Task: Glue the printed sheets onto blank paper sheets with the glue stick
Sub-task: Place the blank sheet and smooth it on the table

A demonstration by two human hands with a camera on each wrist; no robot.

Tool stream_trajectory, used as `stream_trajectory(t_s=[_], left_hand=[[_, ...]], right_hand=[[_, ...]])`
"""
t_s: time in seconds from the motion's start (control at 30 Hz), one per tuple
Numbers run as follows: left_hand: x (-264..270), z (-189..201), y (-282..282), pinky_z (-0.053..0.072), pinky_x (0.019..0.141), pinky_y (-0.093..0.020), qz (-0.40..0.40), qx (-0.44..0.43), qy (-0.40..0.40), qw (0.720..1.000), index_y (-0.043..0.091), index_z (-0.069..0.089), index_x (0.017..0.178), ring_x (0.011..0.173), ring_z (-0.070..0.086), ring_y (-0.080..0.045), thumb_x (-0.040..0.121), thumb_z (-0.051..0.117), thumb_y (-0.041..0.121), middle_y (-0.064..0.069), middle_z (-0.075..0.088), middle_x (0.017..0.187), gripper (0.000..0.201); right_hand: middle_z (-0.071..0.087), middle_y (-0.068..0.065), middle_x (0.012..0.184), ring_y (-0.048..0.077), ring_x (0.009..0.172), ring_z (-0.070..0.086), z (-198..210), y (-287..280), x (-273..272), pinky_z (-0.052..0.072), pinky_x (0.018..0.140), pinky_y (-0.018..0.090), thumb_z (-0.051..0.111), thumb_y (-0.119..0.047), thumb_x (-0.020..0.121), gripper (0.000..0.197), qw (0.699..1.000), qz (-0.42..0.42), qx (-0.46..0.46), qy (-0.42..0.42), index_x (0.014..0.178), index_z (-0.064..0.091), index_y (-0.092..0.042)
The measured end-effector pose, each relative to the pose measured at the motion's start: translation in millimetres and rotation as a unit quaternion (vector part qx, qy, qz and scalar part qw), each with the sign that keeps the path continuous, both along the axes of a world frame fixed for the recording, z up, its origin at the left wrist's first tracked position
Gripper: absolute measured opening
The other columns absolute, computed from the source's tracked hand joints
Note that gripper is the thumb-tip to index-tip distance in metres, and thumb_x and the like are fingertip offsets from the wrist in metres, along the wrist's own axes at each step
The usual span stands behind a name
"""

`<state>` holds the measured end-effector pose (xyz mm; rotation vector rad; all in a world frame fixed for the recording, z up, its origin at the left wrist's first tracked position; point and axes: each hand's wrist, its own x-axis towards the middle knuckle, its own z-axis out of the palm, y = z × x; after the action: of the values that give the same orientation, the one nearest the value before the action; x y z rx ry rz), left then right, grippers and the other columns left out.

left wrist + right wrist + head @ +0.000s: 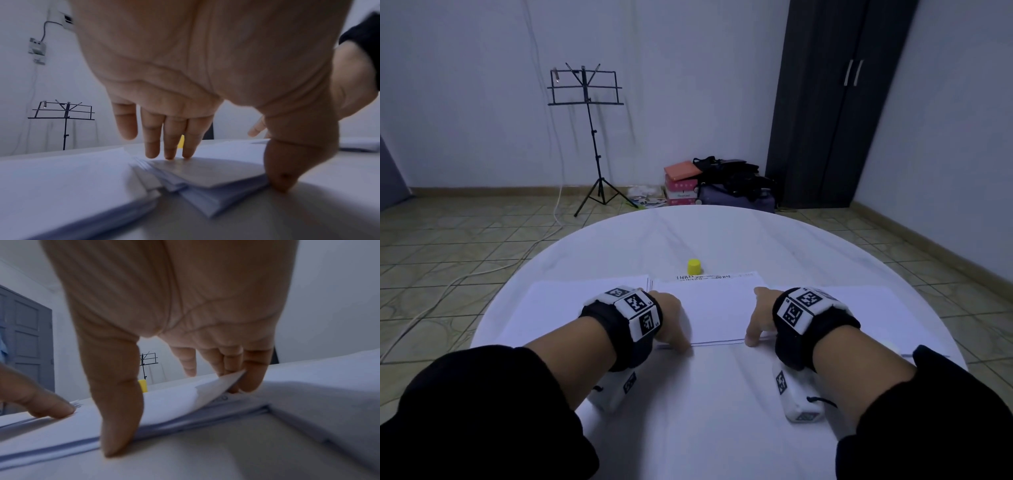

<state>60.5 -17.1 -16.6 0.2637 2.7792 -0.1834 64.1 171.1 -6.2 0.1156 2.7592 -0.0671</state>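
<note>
On the floor far left of the round white table (722, 394) stands a black music stand (587, 102), well apart from the table's edge. On the table's left part lies a stack of blank paper sheets (558, 308), its right edge just beside the middle pile. The left hand (671, 322) rests on the left end of that middle pile: in the left wrist view its fingers (170, 142) reach down nearly straight, the tips touching the top white sheet (205, 172), while the thumb (281, 170) presses against the near edge of the pile where it meets the table, so the hand steadies the sheet with straight fingers rather than closing round it. The middle pile (719, 308) lies at the table's centre, and at its far edge a printed sheet (705, 277) shows a strip of black print. Just beyond that strip stands the yellow glue stick (694, 267), upright on the table, touched by neither hand. The right hand (760, 318) sits at the right end of the middle pile; in the right wrist view its thumb (119, 426) presses the near edge and its fingers (255, 374) curl over a lifted corner of the top sheet (218, 386), gripping it. To the right on the table lies another white sheet (866, 308). Against the wall right of the table stands a dark wardrobe (835, 102).
</note>
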Motion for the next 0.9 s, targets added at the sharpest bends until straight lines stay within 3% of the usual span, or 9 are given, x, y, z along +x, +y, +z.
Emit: stream_trajectory(t_s=[0.07,0.13,0.2,0.27,0.37,0.43,0.57,0.73,0.9], left_hand=[[-0.4,-0.2,0.8,0.040,0.099,-0.033,0.005,-0.009,0.005,1.000,0.022,0.059,0.112,0.108,0.057,-0.024,0.065,0.071,0.064,0.001,0.064,0.113,0.064],[0.4,-0.5,2.2,0.041,0.099,-0.033,0.005,-0.018,0.010,1.000,0.020,0.060,0.112,0.107,0.057,-0.024,0.066,0.070,0.063,0.000,0.064,0.111,0.064],[3.5,-0.5,3.7,0.042,0.098,-0.034,0.003,-0.026,0.024,0.999,0.018,0.060,0.112,0.107,0.056,-0.024,0.068,0.069,0.060,-0.001,0.063,0.111,0.061],[8.2,-1.0,5.3,0.041,0.098,-0.037,-0.004,-0.032,0.047,0.998,0.018,0.058,0.115,0.112,0.053,-0.024,0.069,0.067,0.056,-0.001,0.056,0.118,0.060],[17.7,-1.6,9.2,0.037,0.102,-0.039,-0.017,-0.033,0.058,0.998,0.017,0.048,0.132,0.126,0.043,-0.025,0.073,0.065,0.056,-0.002,0.043,0.137,0.072],[27.3,0.3,15.0,0.037,0.101,-0.039,-0.025,-0.027,0.056,0.998,0.016,0.048,0.131,0.125,0.043,-0.026,0.075,0.063,0.056,-0.002,0.043,0.136,0.070],[50.0,1.5,34.3,0.041,0.095,-0.037,-0.051,0.000,0.042,0.998,0.016,0.054,0.114,0.116,0.048,-0.026,0.079,0.062,0.053,-0.003,0.047,0.123,0.051],[75.9,1.6,68.3,0.043,0.092,-0.033,-0.097,0.010,0.041,0.994,0.017,0.055,0.122,0.116,0.052,-0.025,0.082,0.061,0.050,-0.003,0.050,0.125,0.052],[91.4,2.2,105.1,0.041,0.084,-0.030,-0.138,0.006,0.031,0.990,0.014,0.056,0.121,0.114,0.053,-0.026,0.085,0.060,0.048,-0.007,0.051,0.125,0.050]], right_hand=[[0.058,-0.002,0.127,0.023,0.113,0.058,0.2,1.3,0.9,0.047,0.088,0.027,0.076,-0.033,0.072,0.054,1.000,0.022,0.008,0.002,0.121,0.059,-0.021],[0.063,-0.007,0.101,0.014,0.089,0.063,2.1,1.1,4.7,0.049,0.072,0.022,0.075,-0.031,0.073,0.017,1.000,0.027,0.001,0.001,0.084,0.063,-0.026],[0.052,-0.012,0.077,0.009,0.067,0.052,1.7,-1.9,6.9,0.037,0.053,0.019,0.074,-0.031,0.074,0.027,1.000,0.024,-0.003,0.017,0.063,0.049,-0.029],[0.044,-0.008,0.080,0.015,0.072,0.047,2.3,-6.9,12.6,0.038,0.059,0.021,0.074,-0.035,0.070,0.029,1.000,0.008,0.003,0.021,0.068,0.047,-0.025],[0.040,0.002,0.102,0.025,0.092,0.045,2.4,-15.8,22.9,0.044,0.078,0.036,0.076,-0.041,0.060,0.045,0.999,-0.009,-0.005,0.037,0.091,0.049,-0.024],[0.044,0.006,0.111,0.028,0.102,0.051,1.7,-20.0,33.2,0.046,0.084,0.038,0.076,-0.041,0.065,0.048,0.999,-0.009,-0.030,0.034,0.101,0.052,-0.021],[0.062,0.005,0.090,0.026,0.092,0.064,-0.3,-21.3,57.6,0.052,0.086,0.034,0.073,-0.039,0.070,0.033,0.998,0.014,-0.056,-0.005,0.069,0.049,-0.016],[0.070,-0.002,0.067,0.025,0.072,0.070,-17.6,-0.2,77.8,0.055,0.078,0.039,0.069,-0.035,0.054,0.028,0.999,0.028,-0.029,-0.016,0.062,0.059,-0.011],[0.068,0.003,0.087,0.021,0.084,0.064,-1.2,21.4,121.9,0.051,0.081,0.026,0.063,-0.027,0.077,0.016,0.998,0.052,-0.016,-0.036,0.067,0.058,-0.016]])
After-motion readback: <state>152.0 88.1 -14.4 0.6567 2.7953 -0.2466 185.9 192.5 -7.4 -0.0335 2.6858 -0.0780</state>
